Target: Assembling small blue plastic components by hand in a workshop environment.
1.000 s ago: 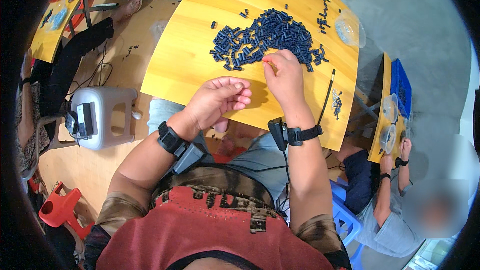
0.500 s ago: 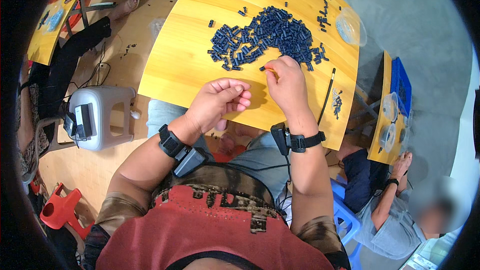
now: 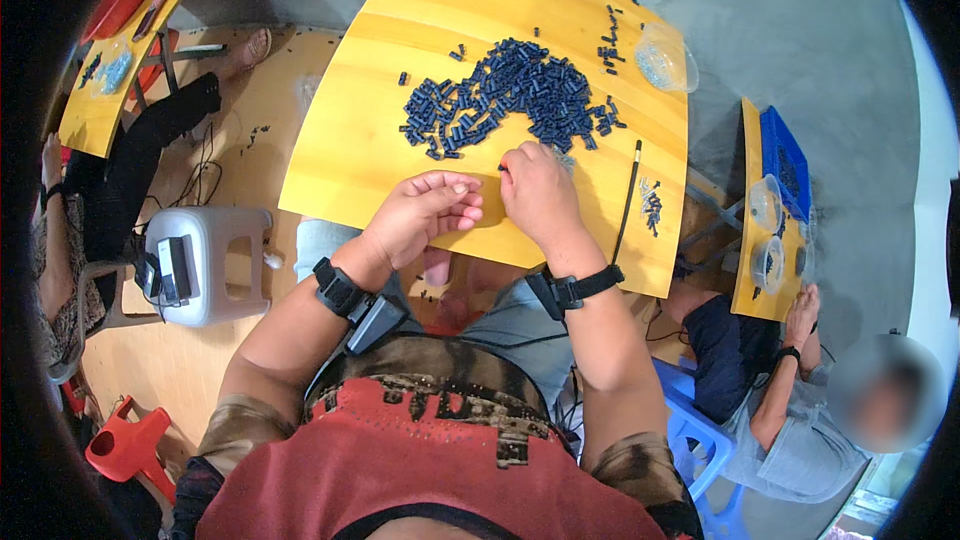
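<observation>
My right hand (image 3: 540, 195) pinches a small dark piece (image 3: 503, 168) with a bit of orange-red showing at its end. Just left of it, my left hand (image 3: 425, 212) is curled with thumb and forefinger together; whatever may be between them is too small to make out. Both hands are over the near part of the yellow table (image 3: 335, 155). Beyond them spreads a heap of small dark blue-black plastic pieces (image 3: 540, 95). To the right lie a thin black rod with a pale band (image 3: 628, 202) and a little pile of silver and dark screw-like parts (image 3: 651, 210).
A clear bowl (image 3: 665, 58) stands at the table's far right edge. On my left are a pale plastic stool (image 3: 225, 250) and a red stool (image 3: 130, 440). At right, a person (image 3: 785, 430) sits by another table bearing a blue tray (image 3: 785, 165).
My right hand has moved a little closer to my left, its fingers more closed around the dark piece. The table appears shifted slightly left and down in view.
</observation>
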The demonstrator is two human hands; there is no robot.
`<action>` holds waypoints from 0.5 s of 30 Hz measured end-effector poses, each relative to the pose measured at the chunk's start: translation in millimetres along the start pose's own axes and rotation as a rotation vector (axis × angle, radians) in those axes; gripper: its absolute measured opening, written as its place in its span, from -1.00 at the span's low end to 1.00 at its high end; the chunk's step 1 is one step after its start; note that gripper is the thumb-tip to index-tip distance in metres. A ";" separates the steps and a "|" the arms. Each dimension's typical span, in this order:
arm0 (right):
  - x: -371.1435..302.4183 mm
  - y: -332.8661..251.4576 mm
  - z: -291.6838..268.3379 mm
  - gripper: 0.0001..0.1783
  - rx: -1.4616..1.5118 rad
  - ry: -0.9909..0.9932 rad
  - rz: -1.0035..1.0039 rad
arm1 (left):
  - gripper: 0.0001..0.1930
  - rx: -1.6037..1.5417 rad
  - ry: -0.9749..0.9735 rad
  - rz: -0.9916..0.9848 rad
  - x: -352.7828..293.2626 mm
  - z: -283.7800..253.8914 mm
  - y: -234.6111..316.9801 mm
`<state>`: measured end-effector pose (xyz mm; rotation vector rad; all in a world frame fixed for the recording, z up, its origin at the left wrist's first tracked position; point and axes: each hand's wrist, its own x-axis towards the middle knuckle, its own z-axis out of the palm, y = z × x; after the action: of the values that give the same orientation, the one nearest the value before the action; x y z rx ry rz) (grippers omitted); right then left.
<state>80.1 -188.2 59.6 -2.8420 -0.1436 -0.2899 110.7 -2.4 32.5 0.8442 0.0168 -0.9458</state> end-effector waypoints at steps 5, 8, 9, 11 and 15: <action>-13.8 -2.3 -3.8 -0.93 0.007 -0.001 -0.022 | -0.78 0.032 -0.021 0.050 1.2 12.9 0.8; -20.0 0.7 -2.5 -0.93 0.037 0.008 -0.007 | -0.78 0.259 0.020 0.174 9.7 18.1 -10.3; -22.0 2.3 -2.0 -0.93 0.035 0.017 -0.002 | -0.78 0.267 0.012 0.174 10.1 23.4 -11.5; -26.3 5.3 -1.8 -0.93 0.140 0.045 0.016 | -0.79 0.358 0.084 0.165 9.1 33.6 -14.4; -33.2 -2.3 -14.0 -0.90 0.337 0.050 0.125 | -0.80 0.437 0.087 0.198 8.9 38.8 -17.8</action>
<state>44.9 -192.3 66.4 -2.4954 -0.0034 -0.2799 90.4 -39.0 44.8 1.2658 -0.2019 -0.7341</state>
